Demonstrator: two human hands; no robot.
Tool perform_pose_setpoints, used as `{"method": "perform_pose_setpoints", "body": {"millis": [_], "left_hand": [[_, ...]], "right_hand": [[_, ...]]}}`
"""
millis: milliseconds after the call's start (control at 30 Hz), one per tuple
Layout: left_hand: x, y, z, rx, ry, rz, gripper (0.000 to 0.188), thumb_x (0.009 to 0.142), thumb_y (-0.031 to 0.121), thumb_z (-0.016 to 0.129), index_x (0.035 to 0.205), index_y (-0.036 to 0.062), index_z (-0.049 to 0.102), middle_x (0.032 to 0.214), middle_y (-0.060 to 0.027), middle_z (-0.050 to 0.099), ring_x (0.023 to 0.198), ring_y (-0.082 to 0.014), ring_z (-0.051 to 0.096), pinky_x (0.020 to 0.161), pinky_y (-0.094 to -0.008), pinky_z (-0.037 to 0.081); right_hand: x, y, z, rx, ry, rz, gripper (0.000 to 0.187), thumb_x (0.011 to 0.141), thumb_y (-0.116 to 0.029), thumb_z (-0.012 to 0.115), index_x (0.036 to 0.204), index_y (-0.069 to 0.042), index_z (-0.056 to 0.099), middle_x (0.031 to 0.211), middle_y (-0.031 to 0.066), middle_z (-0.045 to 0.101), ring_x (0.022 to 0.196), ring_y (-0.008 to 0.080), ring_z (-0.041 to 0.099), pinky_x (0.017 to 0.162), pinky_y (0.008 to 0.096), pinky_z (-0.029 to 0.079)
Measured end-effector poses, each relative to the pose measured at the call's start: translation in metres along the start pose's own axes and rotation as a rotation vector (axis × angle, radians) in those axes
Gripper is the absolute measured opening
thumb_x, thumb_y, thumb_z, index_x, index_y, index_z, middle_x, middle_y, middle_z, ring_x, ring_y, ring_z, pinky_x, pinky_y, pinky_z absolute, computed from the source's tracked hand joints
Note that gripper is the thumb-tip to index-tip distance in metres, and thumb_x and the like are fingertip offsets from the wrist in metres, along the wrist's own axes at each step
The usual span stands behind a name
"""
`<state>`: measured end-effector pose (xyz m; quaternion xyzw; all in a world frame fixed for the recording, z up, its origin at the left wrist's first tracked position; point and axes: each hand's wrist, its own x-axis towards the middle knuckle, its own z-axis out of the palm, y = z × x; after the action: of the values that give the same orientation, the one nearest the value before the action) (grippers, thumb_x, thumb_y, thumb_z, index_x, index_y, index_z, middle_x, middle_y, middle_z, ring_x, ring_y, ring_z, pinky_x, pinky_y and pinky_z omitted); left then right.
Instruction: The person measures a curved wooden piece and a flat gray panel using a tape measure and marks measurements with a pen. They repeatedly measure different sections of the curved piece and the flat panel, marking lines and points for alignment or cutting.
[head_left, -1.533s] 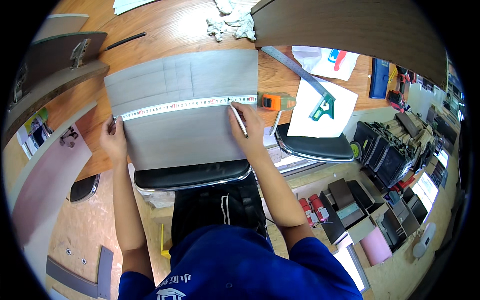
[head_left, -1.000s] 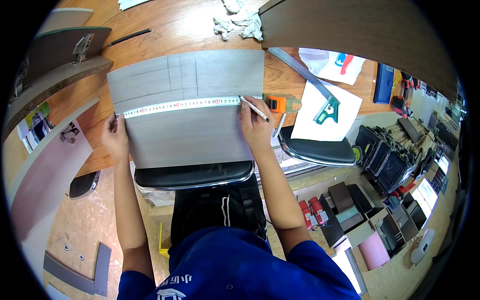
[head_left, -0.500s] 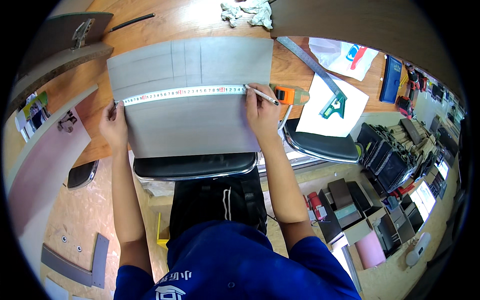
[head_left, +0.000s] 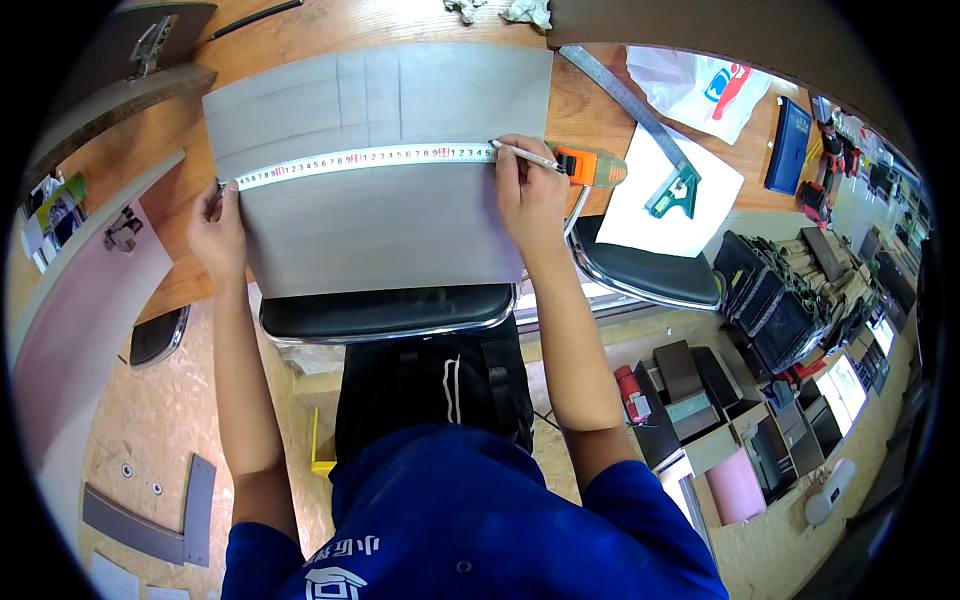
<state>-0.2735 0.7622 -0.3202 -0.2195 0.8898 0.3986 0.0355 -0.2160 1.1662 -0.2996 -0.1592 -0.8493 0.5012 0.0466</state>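
Note:
A grey board lies across the wooden table's near edge, with several pencil lines drawn on its far half. The white blade of a tape measure is stretched across it from left to right. My left hand pinches the blade's end at the board's left edge. Closed around a pencil, my right hand rests on the board's right side, the pencil tip at the blade. The orange and green tape case sits just beyond that hand, past the board's right edge.
A combination square lies partly over white paper at right, near a plastic bag and a blue notebook. A dark pencil is at far left. Black chair seats stand below the table edge.
The whole view has shifted, so the board and table sit slightly higher in the picture. Both hands keep their places on the blade and pencil.

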Motion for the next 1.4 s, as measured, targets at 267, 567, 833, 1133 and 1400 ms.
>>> {"method": "perform_pose_setpoints", "body": {"millis": [267,567,833,1133,1400], "left_hand": [[0.001,0.002,0.002,-0.008,0.022,-0.004,0.050,0.096,0.024,0.077,0.128,-0.0126,0.065,0.112,-0.0202,0.074,0.102,-0.0199,0.071,0.091,-0.0301,0.056],[-0.001,0.008,0.001,-0.003,0.022,-0.004,0.047,0.096,0.021,0.078,0.126,-0.0121,0.066,0.111,-0.0191,0.074,0.100,-0.0187,0.070,0.091,-0.0296,0.055],[0.000,0.000,0.001,0.024,0.031,0.001,0.047,0.096,0.022,0.078,0.127,-0.0110,0.066,0.108,-0.0164,0.074,0.097,-0.0166,0.070,0.088,-0.0285,0.056],[0.000,0.000,0.002,-0.012,0.028,0.008,0.046,0.096,0.020,0.078,0.127,-0.0120,0.066,0.108,-0.0166,0.075,0.097,-0.0158,0.070,0.088,-0.0275,0.056],[0.003,-0.005,0.002,-0.034,0.021,0.039,0.045,0.096,0.018,0.078,0.127,-0.0127,0.065,0.110,-0.0174,0.074,0.098,-0.0165,0.070,0.089,-0.0277,0.056]], "right_hand": [[0.003,-0.003,-0.002,-0.025,-0.049,0.086,0.012,0.097,-0.007,0.064,0.100,0.004,0.068,0.085,0.0163,0.068,0.064,0.0257,0.064,0.062,0.0363,0.051],[0.006,-0.005,-0.002,-0.046,-0.038,0.067,0.014,0.097,-0.007,0.064,0.094,0.006,0.068,0.089,0.0182,0.070,0.065,0.0322,0.066,0.064,0.0396,0.052],[0.007,-0.006,0.000,-0.033,-0.038,0.093,0.015,0.097,-0.008,0.063,0.091,0.006,0.068,0.091,0.0174,0.070,0.068,0.0322,0.066,0.066,0.0400,0.052],[0.007,-0.006,-0.001,-0.045,-0.039,0.096,0.016,0.097,-0.008,0.065,0.091,0.006,0.068,0.091,0.0172,0.070,0.067,0.0315,0.066,0.066,0.0399,0.052],[0.007,-0.004,-0.003,-0.060,-0.068,0.084,0.013,0.097,-0.007,0.065,0.096,0.005,0.069,0.093,0.0168,0.071,0.066,0.0309,0.066,0.064,0.0392,0.052]]}}
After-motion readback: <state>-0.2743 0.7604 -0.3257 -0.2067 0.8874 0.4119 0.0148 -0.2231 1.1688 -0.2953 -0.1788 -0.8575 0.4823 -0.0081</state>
